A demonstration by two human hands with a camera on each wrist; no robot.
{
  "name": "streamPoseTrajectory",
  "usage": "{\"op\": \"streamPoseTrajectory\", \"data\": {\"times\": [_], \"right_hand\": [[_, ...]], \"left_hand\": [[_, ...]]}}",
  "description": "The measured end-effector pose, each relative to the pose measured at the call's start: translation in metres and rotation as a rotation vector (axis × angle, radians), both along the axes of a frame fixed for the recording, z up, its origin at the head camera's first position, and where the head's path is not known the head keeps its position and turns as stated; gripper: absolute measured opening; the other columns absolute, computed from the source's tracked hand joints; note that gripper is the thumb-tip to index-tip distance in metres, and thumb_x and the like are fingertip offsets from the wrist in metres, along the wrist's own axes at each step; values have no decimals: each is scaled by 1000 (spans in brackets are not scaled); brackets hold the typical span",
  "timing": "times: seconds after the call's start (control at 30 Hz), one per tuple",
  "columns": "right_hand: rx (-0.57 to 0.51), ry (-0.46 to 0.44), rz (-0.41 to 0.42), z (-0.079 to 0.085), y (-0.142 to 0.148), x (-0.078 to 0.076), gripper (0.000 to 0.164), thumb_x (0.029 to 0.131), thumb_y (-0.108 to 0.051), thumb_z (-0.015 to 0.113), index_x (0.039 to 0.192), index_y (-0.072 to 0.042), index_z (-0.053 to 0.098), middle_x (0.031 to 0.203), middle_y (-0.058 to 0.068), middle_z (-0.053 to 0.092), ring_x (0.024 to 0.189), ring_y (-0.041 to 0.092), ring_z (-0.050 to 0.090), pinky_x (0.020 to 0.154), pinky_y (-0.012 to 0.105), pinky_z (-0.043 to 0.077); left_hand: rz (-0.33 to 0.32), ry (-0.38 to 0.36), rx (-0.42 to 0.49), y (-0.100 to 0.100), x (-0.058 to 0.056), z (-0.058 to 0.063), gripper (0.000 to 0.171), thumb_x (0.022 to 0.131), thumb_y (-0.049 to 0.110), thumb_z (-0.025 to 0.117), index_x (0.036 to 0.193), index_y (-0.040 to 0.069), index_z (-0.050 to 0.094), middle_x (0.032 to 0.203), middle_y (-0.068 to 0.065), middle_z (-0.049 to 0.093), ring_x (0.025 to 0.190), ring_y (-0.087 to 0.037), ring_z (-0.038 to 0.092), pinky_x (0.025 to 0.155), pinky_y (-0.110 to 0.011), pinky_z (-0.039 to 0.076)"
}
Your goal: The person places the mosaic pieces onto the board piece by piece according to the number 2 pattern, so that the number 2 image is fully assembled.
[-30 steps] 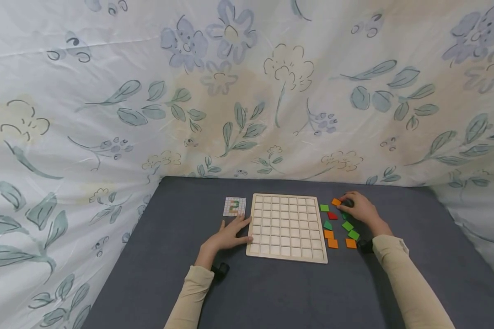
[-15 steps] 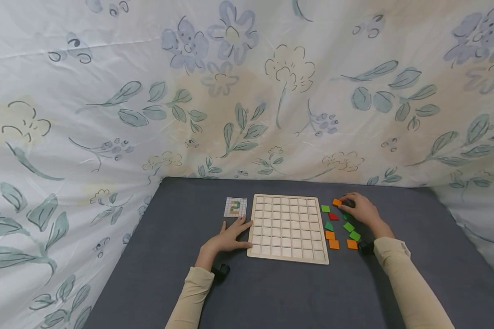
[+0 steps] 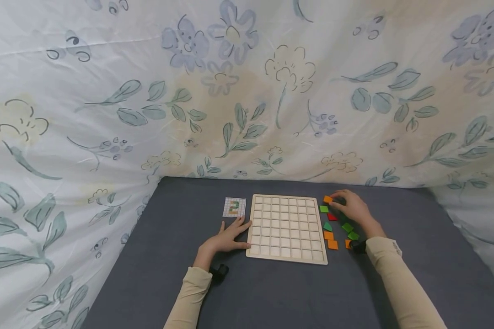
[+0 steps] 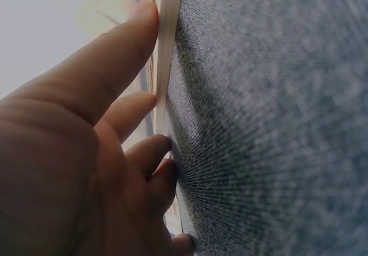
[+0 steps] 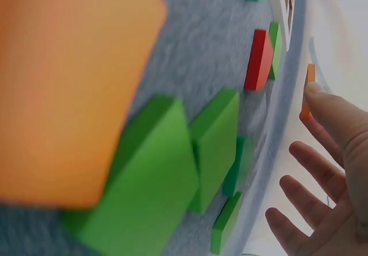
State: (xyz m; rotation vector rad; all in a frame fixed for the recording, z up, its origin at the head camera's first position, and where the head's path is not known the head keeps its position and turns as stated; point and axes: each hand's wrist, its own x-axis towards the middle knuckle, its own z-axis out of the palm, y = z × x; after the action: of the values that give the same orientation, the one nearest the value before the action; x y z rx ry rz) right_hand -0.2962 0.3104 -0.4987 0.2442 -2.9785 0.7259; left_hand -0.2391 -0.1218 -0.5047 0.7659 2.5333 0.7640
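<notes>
My right hand (image 3: 352, 208) pinches an orange square tile (image 5: 309, 92) between thumb and index finger, off the table in the right wrist view. In the head view it is just beyond a light green tile (image 3: 324, 209) and a red tile (image 3: 332, 217). The other right fingers are spread. My left hand (image 3: 223, 237) touches the left edge of a pale wooden grid board (image 3: 287, 228) with thumb and fingertips, its fingers spread. In the left wrist view the thumb (image 4: 109, 66) lies along the board's side. The board's cells in view hold no tiles.
A small pattern card (image 3: 234, 207) lies beyond my left hand. Right of the board lie a teal tile (image 3: 327, 226), orange tiles (image 3: 332, 245) and green tiles (image 3: 347, 227). A dark cloth covers the table (image 3: 280, 297); a floral curtain (image 3: 247, 114) hangs behind.
My right hand has moved left toward the board, carrying the orange tile from the far end of the loose tiles. The left hand stays at the board's edge.
</notes>
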Motion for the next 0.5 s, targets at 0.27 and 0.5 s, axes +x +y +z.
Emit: {"op": "streamPoseTrajectory", "data": {"times": [0.27, 0.5], "right_hand": [[-20, 17, 5, -2, -18, 0, 40, 89, -33, 62, 117, -4, 63, 130, 24, 47, 117, 46, 42, 92, 65, 35], [-44, 25, 30, 0, -32, 1, 38, 89, -31, 62, 118, -5, 63, 130, 23, 47, 118, 46, 43, 91, 66, 35]], "left_hand": [[10, 10, 6, -1, 2, 1, 76, 88, 40, 61, 149, 17, 23, 155, -14, 9, 144, -29, 2, 106, -64, -11], [-1, 15, 6, 1, 1, 0, 75, 88, 40, 60, 149, 18, 23, 155, -13, 8, 144, -29, 2, 106, -64, -11]]}}
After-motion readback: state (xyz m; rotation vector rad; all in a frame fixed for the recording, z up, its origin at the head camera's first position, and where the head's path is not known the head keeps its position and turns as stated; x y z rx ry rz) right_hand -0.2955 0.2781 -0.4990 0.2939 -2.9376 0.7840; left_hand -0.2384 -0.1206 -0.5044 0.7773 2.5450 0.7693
